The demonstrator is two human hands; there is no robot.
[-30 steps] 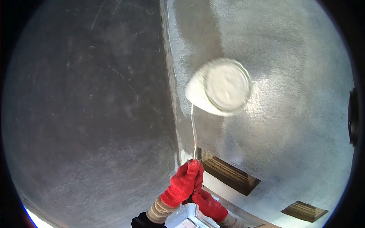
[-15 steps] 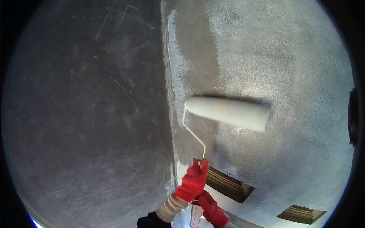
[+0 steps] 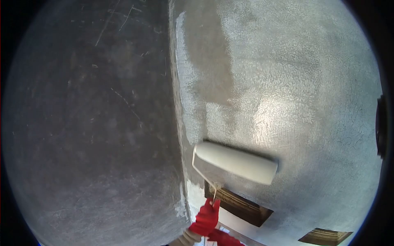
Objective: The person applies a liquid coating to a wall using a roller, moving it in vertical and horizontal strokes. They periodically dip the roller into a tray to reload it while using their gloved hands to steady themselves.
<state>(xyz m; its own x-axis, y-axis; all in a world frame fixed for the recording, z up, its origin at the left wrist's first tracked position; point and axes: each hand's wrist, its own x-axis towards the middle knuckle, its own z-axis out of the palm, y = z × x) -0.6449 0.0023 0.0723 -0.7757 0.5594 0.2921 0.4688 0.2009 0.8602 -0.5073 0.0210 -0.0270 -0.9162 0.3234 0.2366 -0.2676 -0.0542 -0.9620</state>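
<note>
A paint roller with a long white cover point(image 3: 237, 162) presses against the light, freshly coated wall surface point(image 3: 283, 82). Its thin bent wire frame point(image 3: 203, 172) runs down from the cover's left end to the handle. My left hand point(image 3: 206, 217), in a red glove, is closed around that handle at the bottom of the view. Just below and to the right is my right hand point(image 3: 225, 237), also red-gloved; it is closed at the lower handle, its fingers partly hidden behind the left. A greyish-brown strip point(image 3: 211, 61) shows bare between whitish, wet-looking areas.
A dark grey surface point(image 3: 94, 123) fills the left side, meeting the light one along a rough corner line point(image 3: 177, 102). Two recessed openings with brown ridged edges, one nearer point(image 3: 242, 205) and one farther right point(image 3: 326, 236), lie low. A dark object point(image 3: 381, 127) sits at the right edge.
The roller and both hands have moved down in view, toward the nearer opening. A whitish coated patch now shows on the brown strip above the roller.
</note>
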